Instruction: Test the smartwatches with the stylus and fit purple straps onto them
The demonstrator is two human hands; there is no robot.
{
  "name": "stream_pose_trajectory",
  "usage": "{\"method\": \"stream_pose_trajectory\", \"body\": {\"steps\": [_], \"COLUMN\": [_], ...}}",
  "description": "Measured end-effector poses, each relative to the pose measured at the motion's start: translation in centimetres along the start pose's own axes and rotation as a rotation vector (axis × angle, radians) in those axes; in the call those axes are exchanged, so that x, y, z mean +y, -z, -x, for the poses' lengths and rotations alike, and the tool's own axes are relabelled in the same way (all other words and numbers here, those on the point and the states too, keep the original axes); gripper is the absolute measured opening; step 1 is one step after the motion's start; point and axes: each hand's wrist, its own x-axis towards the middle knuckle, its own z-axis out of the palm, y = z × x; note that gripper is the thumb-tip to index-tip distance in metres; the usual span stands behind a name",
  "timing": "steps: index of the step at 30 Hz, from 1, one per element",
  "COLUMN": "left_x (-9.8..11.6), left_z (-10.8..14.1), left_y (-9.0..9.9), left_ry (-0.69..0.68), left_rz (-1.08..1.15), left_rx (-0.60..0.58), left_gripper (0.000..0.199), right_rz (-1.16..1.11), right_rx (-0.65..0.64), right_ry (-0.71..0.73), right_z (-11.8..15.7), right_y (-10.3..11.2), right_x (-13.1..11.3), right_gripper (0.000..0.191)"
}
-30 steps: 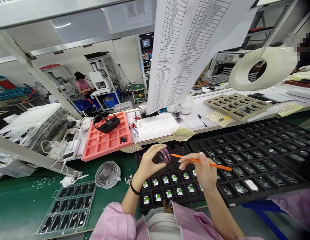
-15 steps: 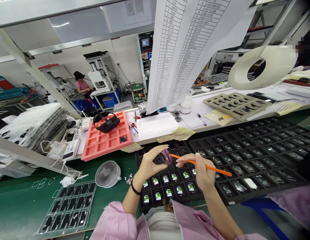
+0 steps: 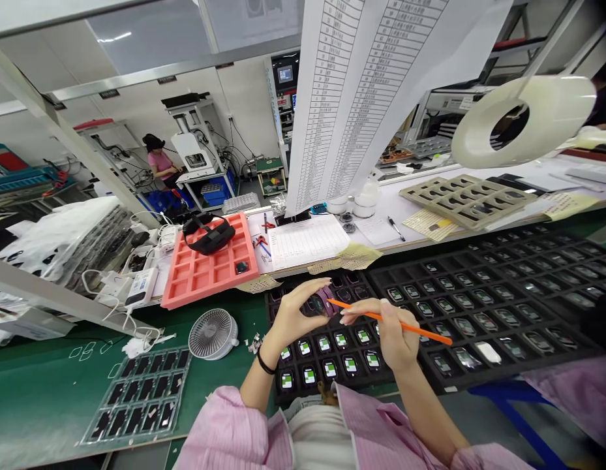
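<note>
Here's the left hand point(image 3: 295, 316), curled into a C, thumb and fingers gripping a purple watch case point(image 3: 324, 300) by its edges, up above the black tray point(image 3: 297, 391). And the right hand point(image 3: 394, 333) comes in from the other side, fingers nearly closed, pinching an orange stick point(image 3: 413, 328) like a pen. Its thin tip is right at the side of the case; whether it touches, I can't tell.

Below the hands, watches with lit green-and-white screens sit in the tray's slots, and a second black tray point(image 3: 403, 274) full of watches stretches off to the right. Over to the left, a small round fan point(image 3: 213, 333) stands on the green counter point(image 3: 33, 385), with a clear tray point(image 3: 136, 391) of black pieces nearby. Beyond it, a black headset point(image 3: 208, 236) rests in a salmon-pink tray point(image 3: 171, 301).
</note>
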Motion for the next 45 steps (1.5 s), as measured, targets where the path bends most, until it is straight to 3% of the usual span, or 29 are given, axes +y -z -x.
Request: {"method": "stream_pose_trajectory", "body": {"steps": [12, 18, 22, 25, 28, 30, 34, 40, 45], "left_x": [0.0, -0.1, -0.2, -0.1, 0.1, 0.3, 0.8, 1.1, 1.0], "left_z": [0.1, 0.1, 0.0, 0.0, -0.2, -0.3, -0.4, -0.2, 0.0], "left_y": [-0.1, -0.1, -0.2, -0.1, -0.2, -0.3, -0.8, -0.8, -0.7], "left_ry": [-0.004, -0.007, 0.016, 0.023, 0.02, 0.022, 0.06, 0.159, 0.157], "left_rz": [-0.023, -0.031, -0.027, -0.038, -0.067, -0.097, -0.083, 0.024, 0.051], "left_rx": [-0.016, -0.031, -0.025, -0.025, -0.044, -0.051, -0.077, -0.001, -0.01], "left_gripper": [0.056, 0.056, 0.057, 0.057, 0.057, 0.055, 0.048, 0.053, 0.046], "right_rz": [0.077, 0.102, 0.06, -0.032, -0.03, 0.005, 0.047, -0.126, -0.194], "right_rx": [-0.041, -0.053, -0.071, 0.005, 0.071, 0.024, -0.062, 0.08, 0.104], "right_ry": [0.143, 0.143, 0.088, 0.067, -0.028, -0.14, -0.282, -0.4, -0.445], "right_z": [0.0, 0.0, 0.1, 0.1, -0.3, -0.5, -0.5, 0.0, 0.1], "right_y": [0.1, 0.1, 0.3, 0.5, 0.3, -0.2, -1.6, -2.2, -2.4], "right_x": [0.0, 0.3, 0.7, 1.3, 2.2, 2.9, 4.1, 4.3, 4.0], "right_gripper": [0.042, 0.041, 0.043, 0.043, 0.031, 0.019, 0.041, 0.045, 0.047]}}
